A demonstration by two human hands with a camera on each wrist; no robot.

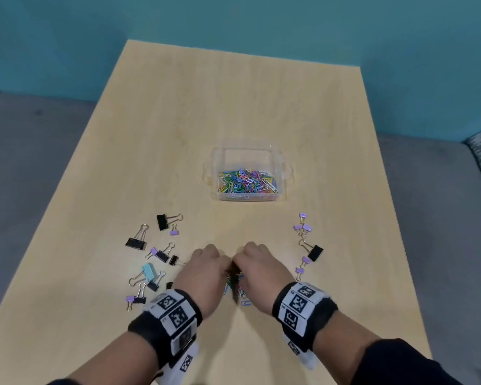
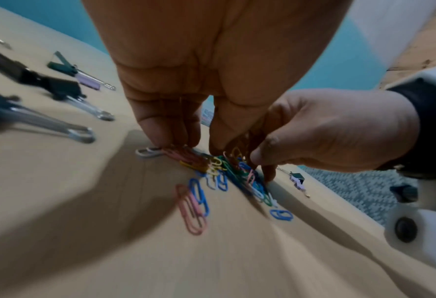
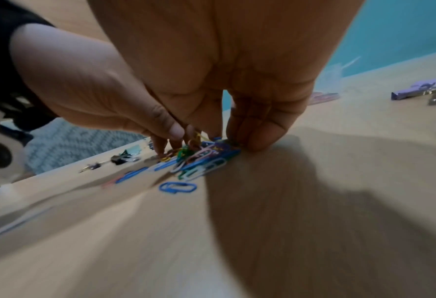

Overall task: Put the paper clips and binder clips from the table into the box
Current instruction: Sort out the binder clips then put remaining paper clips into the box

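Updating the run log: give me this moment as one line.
left hand: gathering paper clips | right hand: same pile | box: holds paper clips only | binder clips: on table, both sides

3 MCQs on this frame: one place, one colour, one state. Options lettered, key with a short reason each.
1. Where is the box?
A. left table edge
B. mid-table, beyond both hands
C. on the floor

2. Colour of the large binder clip near the left hand?
A. light blue
B. red
C. orange

3. What does the box hold?
A. nothing
B. only binder clips
C. coloured paper clips

Key:
1 B, it stands mid-table past the left hand and right hand.
2 A, its body is pale blue.
3 C, a mixed-colour heap covers its floor.
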